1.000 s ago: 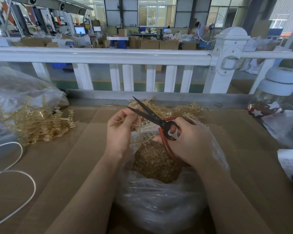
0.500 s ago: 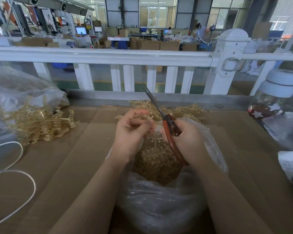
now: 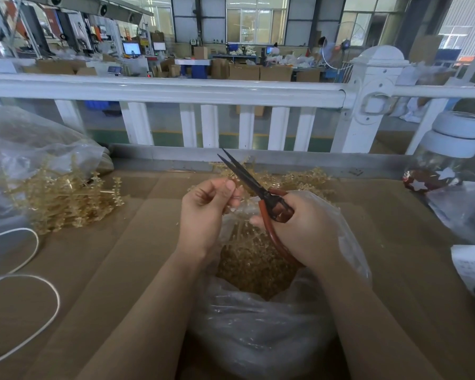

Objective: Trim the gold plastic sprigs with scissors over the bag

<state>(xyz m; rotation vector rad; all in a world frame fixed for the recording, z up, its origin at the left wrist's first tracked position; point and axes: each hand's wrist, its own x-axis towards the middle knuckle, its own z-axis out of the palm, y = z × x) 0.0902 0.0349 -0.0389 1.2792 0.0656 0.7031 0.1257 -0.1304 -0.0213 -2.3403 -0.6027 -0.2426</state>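
My right hand [image 3: 305, 231] grips the red handles of the scissors [image 3: 247, 179]; the dark blades point up and left, slightly parted. My left hand [image 3: 206, 212] pinches a thin gold sprig [image 3: 237, 199] between thumb and fingers, just left of the blades. Both hands hover over the clear plastic bag [image 3: 258, 330], whose mouth shows a heap of gold trimmings [image 3: 252, 267]. A pile of gold sprigs [image 3: 63, 198] lies at the left, and another sprig pile [image 3: 299, 179] sits behind the bag.
Brown cardboard [image 3: 107, 256] covers the table. A white cord [image 3: 25, 270] loops at the left edge beside a big clear bag [image 3: 25, 144]. A white railing [image 3: 176, 91] bounds the far side. A jar with white lid [image 3: 455, 138] and papers [image 3: 472, 264] stand right.
The scissors swung from pointing left with blades wide apart to pointing up and left, nearly closed. My left hand shifted slightly, keeping its pinch on the sprig.
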